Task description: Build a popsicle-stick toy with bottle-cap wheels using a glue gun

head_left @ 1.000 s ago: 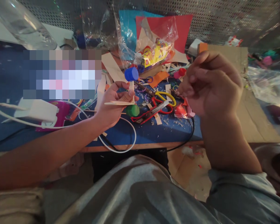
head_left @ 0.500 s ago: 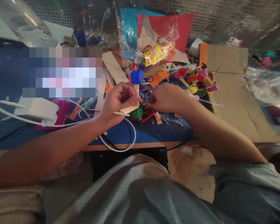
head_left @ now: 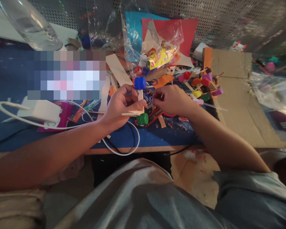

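My left hand (head_left: 121, 105) is closed on a small frame of pale wooden sticks (head_left: 140, 94), held above the table between thumb and fingers. A blue bottle cap (head_left: 139, 83) is at the frame's top and a green bottle cap (head_left: 142, 119) at its lower end. Close by on the right, my right hand (head_left: 170, 99) has its thumb and fingertips pinched together, pointing down over the clutter. Whatever lies between those fingertips is too small to make out. Beneath it, red-handled scissors (head_left: 153, 117) are partly covered by the hand.
Behind my right hand sits a pile of stick-and-cap pieces (head_left: 201, 81). Cardboard (head_left: 240, 105) covers the table's right side. A clear bag with a yellow label (head_left: 163, 58) lies at the back. A white cable (head_left: 138, 140) loops near the front edge, beside a white charger (head_left: 39, 111).
My right hand came down from its raised place at the right to the scraps beside the frame, then pinched there. My left hand shifted slightly right, still holding the frame.
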Demonstrator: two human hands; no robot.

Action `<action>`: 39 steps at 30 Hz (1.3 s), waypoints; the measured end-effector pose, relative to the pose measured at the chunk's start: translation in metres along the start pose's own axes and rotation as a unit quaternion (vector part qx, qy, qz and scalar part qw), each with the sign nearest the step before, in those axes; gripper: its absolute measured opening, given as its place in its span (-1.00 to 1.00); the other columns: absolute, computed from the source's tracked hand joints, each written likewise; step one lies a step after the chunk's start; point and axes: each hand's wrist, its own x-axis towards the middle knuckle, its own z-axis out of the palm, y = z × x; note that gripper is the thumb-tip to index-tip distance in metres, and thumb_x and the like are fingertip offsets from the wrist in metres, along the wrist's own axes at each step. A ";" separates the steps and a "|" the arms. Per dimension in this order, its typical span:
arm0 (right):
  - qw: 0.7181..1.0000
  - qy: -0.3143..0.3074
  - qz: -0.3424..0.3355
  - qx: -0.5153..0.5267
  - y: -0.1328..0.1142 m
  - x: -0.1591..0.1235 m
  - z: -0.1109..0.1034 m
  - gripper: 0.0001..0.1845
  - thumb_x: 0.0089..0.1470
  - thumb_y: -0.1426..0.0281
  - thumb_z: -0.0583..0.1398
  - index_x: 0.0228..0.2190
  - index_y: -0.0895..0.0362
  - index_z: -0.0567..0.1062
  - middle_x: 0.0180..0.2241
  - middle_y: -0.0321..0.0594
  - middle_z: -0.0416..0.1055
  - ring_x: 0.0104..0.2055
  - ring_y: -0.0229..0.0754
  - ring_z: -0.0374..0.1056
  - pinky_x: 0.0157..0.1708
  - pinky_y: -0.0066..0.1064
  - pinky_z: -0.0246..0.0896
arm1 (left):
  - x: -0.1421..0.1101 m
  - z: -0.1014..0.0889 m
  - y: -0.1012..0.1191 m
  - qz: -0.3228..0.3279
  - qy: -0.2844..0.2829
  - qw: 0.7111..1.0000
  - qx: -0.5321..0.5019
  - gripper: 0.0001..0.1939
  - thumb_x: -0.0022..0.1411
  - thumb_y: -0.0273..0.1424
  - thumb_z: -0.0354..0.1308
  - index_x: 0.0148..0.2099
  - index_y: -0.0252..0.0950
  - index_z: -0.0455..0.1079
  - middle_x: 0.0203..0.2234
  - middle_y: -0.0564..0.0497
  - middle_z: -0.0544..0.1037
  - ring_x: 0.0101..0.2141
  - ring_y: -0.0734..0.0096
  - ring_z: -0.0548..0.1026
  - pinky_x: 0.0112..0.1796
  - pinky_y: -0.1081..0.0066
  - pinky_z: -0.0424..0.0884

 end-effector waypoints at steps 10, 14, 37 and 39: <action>0.916 0.207 -0.091 0.330 0.012 -0.020 -0.004 -0.68 0.34 0.02 0.38 -0.24 0.00 0.63 -0.38 -0.25 0.53 -0.49 -0.25 0.31 -0.50 -0.28 0.19 | -0.001 0.000 0.000 -0.022 -0.022 0.999 0.043 -0.34 -0.15 -0.16 0.80 -0.31 -0.23 0.36 -0.51 0.14 0.55 -0.50 0.48 0.57 -0.52 0.52 0.40; 0.922 0.237 -0.128 0.280 -0.001 -0.035 -0.003 -0.59 0.39 -0.09 0.31 -0.21 -0.03 0.65 -0.35 -0.20 0.58 -0.44 -0.20 0.38 -0.43 -0.24 0.34 | -0.007 0.001 0.003 -0.018 -0.058 0.992 0.110 -0.39 -0.13 -0.25 0.79 -0.30 -0.25 0.39 -0.49 0.15 0.53 -0.54 0.54 0.50 -0.52 0.52 0.37; 0.929 0.231 -0.182 0.225 -0.014 -0.042 0.009 -0.70 0.37 0.09 0.37 -0.30 0.01 0.76 -0.44 -0.27 0.69 -0.52 -0.25 0.45 -0.47 -0.35 0.40 | -0.007 -0.003 -0.004 0.056 -0.087 0.976 0.189 -0.61 0.26 -0.14 0.59 -0.08 -0.25 0.56 -0.44 0.10 0.63 -0.47 0.46 0.58 -0.44 0.51 0.45; 0.922 0.223 -0.199 0.248 -0.011 -0.041 0.012 -0.69 0.36 0.06 0.38 -0.27 0.01 0.76 -0.41 -0.28 0.71 -0.49 -0.24 0.49 -0.46 -0.36 0.42 | -0.007 -0.003 -0.006 0.052 -0.086 0.978 0.186 -0.57 0.23 -0.13 0.61 -0.07 -0.25 0.56 -0.47 0.11 0.63 -0.50 0.48 0.57 -0.47 0.52 0.43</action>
